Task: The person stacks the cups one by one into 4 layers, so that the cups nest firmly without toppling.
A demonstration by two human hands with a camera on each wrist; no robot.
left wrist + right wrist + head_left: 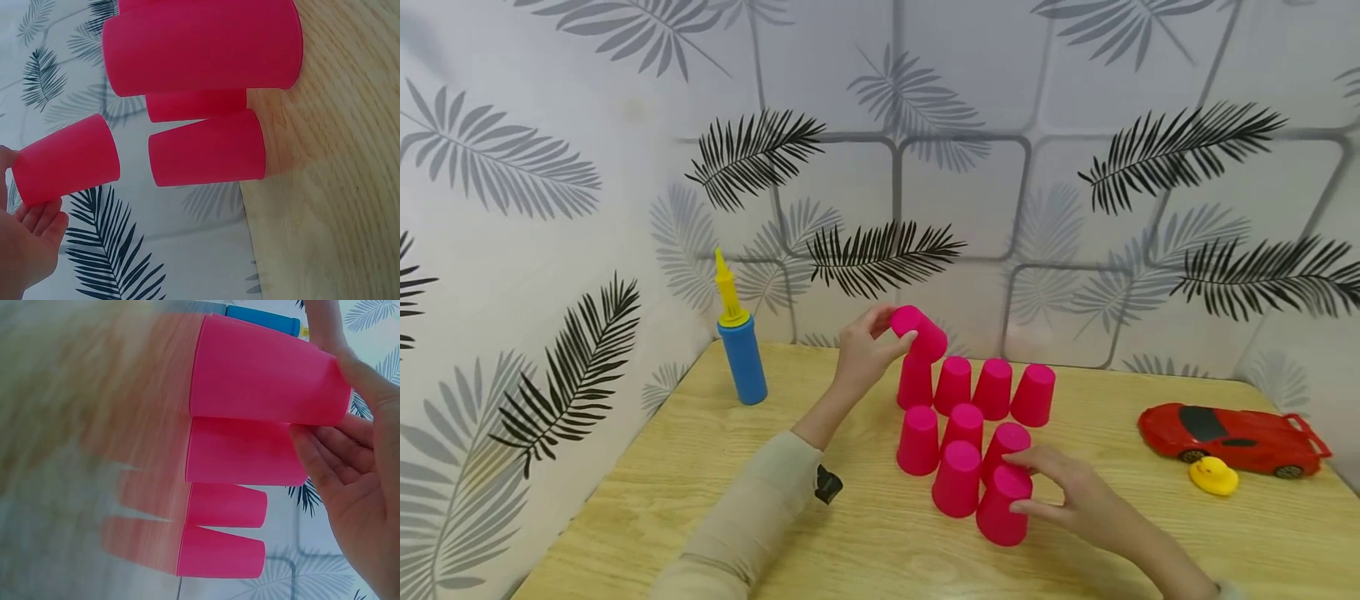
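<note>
My left hand point(867, 346) pinches a bright pink cup point(928, 340) near its closed end. This cup is tilted and raised over the leftmost cup point(915, 385) of the back row. In the left wrist view, the held cup point(65, 159) is apart from the nearest standing cup point(207, 150). My right hand point(1075, 500) has thumb and fingers around the upper part of the front right cup point(1002, 512), which stands upside down on the table. The right wrist view shows that cup point(269, 372) between thumb and fingertips, its rim down at the wood.
Several more upside-down pink cups point(957, 483) stand close together between the hands and in the back row. A blue and yellow hand pump point(743, 362) stands at the left. At the right are a red toy car point(1225, 437) and a yellow rubber duck point(1214, 476). A leaf-patterned wall covering point(962, 200) rises behind the wooden table point(647, 500).
</note>
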